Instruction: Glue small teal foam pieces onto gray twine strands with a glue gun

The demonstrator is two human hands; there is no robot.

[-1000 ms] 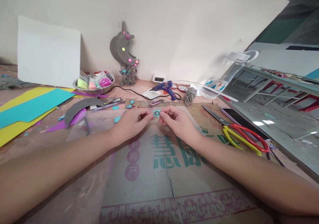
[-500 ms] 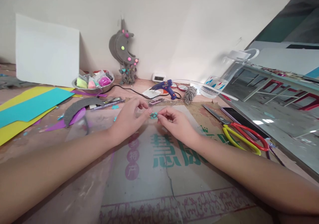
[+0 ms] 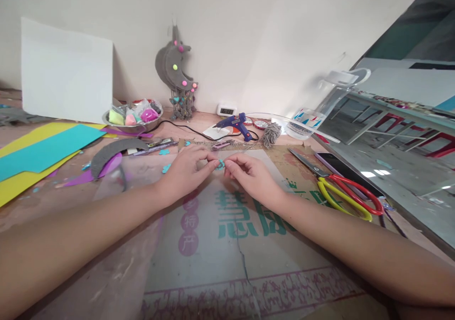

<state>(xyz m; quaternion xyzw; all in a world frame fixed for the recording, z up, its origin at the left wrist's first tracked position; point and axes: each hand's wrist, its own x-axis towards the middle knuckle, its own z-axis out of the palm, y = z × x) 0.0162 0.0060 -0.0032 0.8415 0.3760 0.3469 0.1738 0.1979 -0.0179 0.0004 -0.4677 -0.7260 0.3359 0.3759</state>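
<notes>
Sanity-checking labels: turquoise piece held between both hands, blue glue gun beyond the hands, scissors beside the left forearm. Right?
Wrong side: the scissors lie beside the right forearm, as the head view shows. The rest stands: turquoise piece held between the left hand and right hand, blue glue gun beyond them.

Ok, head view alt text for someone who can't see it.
A person's left hand and right hand hold a small turquoise piece between them above printed cardboard. A blue glue gun and grey yarn lie beyond, scissors and a phone at right.
</notes>
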